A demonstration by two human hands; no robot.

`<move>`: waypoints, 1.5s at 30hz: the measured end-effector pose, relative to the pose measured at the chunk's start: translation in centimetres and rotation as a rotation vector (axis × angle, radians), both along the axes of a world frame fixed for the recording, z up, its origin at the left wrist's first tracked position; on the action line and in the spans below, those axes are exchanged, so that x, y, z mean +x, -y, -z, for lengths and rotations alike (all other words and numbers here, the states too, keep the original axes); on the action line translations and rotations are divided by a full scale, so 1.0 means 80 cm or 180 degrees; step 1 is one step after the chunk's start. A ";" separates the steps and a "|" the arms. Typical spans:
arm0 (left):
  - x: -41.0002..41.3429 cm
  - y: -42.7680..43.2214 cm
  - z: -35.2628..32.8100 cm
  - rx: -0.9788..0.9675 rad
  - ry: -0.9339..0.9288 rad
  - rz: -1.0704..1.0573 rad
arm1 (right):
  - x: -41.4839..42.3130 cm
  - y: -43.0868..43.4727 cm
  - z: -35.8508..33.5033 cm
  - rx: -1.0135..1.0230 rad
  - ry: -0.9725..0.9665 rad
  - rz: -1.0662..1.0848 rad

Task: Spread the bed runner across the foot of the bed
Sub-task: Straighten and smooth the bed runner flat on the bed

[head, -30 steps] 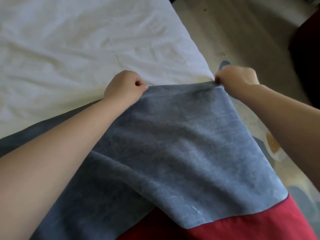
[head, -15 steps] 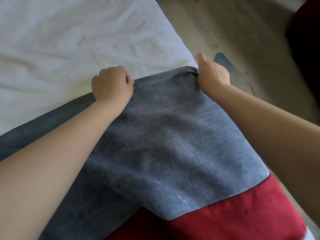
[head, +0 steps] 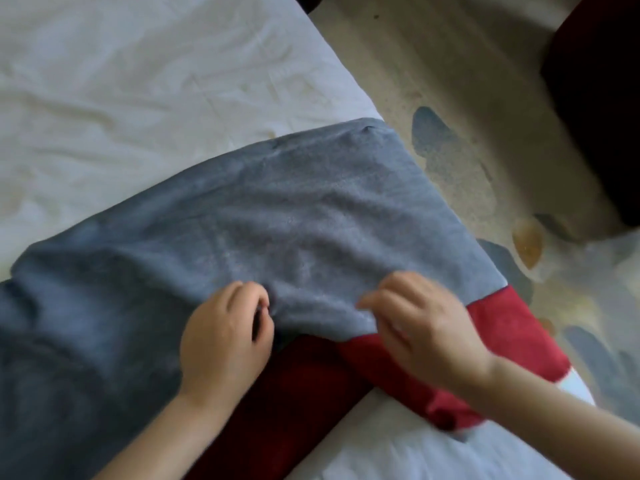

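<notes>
L grip (head: pixel 225 337), R grip (head: pixel 429 327), forearms (head: pixel 149 441) bare

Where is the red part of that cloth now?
In the head view, the dark red fabric band lies lower centre-right on the white bed sheet, adjoining the grey runner cloth and partly hidden by the right hand.

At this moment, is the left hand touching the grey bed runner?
Touching. The head view shows the left hand lying on the bed runner, its curled fingers pinching a fold of grey cloth near the runner's near edge.
</notes>
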State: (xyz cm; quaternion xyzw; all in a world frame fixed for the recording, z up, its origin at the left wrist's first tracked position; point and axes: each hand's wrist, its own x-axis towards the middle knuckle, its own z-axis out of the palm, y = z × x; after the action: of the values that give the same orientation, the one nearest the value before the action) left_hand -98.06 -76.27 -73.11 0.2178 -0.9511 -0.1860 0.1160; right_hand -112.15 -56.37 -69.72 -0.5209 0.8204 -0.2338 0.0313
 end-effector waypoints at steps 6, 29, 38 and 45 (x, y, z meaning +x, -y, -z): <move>0.115 -0.054 0.000 0.0428 0.0457 0.0620 | 0.151 0.000 0.014 0.1489 0.0000 -0.0789; 0.347 -0.057 -0.018 -0.0198 0.1900 0.1458 | 0.329 -0.054 0.020 0.1629 -0.0030 -0.0348; 0.345 -0.091 -0.022 -0.0005 0.1385 0.1432 | 0.275 -0.081 0.026 0.2066 -0.0250 -0.0053; 0.350 -0.099 -0.018 -0.0035 0.1546 0.1499 | 0.253 -0.107 0.019 0.1774 -0.0541 -0.0210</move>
State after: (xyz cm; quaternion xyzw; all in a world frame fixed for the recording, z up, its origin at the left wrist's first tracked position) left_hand -70.03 -68.33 -71.69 0.0294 -0.9761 -0.1452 -0.1589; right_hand -91.92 -47.79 -71.22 -0.5363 0.8353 0.0462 0.1119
